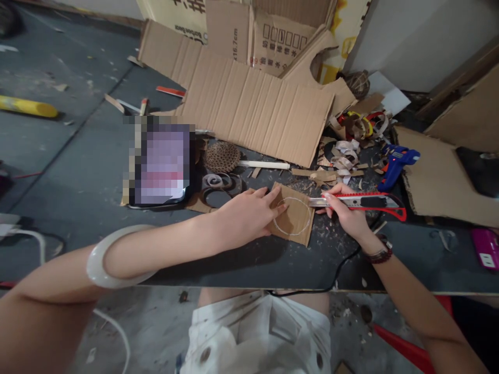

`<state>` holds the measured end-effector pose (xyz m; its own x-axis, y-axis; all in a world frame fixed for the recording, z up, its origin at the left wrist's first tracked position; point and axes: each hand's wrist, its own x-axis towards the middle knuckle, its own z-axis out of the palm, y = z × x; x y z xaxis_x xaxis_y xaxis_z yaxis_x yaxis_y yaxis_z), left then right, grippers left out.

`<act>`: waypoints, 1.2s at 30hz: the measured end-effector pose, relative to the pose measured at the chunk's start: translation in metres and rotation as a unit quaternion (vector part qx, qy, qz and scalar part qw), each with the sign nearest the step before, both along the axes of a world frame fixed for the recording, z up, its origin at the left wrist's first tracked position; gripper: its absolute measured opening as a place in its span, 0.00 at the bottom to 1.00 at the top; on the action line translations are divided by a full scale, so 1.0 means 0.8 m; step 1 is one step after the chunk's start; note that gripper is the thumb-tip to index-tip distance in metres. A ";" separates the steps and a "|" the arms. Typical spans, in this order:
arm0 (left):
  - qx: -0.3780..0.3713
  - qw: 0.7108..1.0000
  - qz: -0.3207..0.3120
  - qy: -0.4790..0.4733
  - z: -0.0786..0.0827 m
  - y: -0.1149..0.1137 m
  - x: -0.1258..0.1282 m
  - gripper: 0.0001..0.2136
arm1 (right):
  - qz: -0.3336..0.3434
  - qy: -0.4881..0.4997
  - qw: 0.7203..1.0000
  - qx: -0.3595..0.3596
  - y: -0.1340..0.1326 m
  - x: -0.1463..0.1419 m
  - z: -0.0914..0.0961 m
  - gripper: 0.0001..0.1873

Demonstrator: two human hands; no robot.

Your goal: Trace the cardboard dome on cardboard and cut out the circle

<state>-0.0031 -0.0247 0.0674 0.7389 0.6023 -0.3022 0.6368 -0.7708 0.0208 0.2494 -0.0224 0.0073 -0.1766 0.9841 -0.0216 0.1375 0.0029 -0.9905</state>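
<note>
Cardboard square [292, 215] with pale circle [291, 216] under flat left hand [245, 213]; right grip [345, 212] clenched on red utility knife [360, 201]

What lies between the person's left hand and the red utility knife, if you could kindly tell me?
In the head view, a piece of brown cardboard with a white circle drawn on it lies there, under the fingers of the left hand and reaching the blade of the red utility knife.

- Cardboard square [292, 215] on the worktop [331, 249]
- Utility knife [358, 201] just beside it, at 3 o'clock
- Glue gun [395, 166] at 2 o'clock
- Cardboard scraps [345, 158] at 1 o'clock
- Corrugated cardboard sheet [249, 109] at 12 o'clock
- Woven ball [221, 157] at 10 o'clock
</note>
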 end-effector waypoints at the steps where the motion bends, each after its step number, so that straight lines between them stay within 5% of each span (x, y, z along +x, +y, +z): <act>1: -0.001 1.000 -0.001 -0.001 0.000 0.000 0.000 0.29 | 0.002 -0.006 1.000 0.005 -0.001 0.000 0.000 0.10; 36: 0.008 1.000 -0.001 0.012 0.000 0.000 0.001 0.29 | 0.001 -0.022 1.000 -0.002 -0.003 -0.002 0.000 0.11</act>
<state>-0.0026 -0.0248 0.0674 0.7326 0.6056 -0.3108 0.6354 -0.7722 -0.0068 0.2474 -0.0248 0.0075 -0.1765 0.9837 -0.0338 0.1819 -0.0011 -0.9833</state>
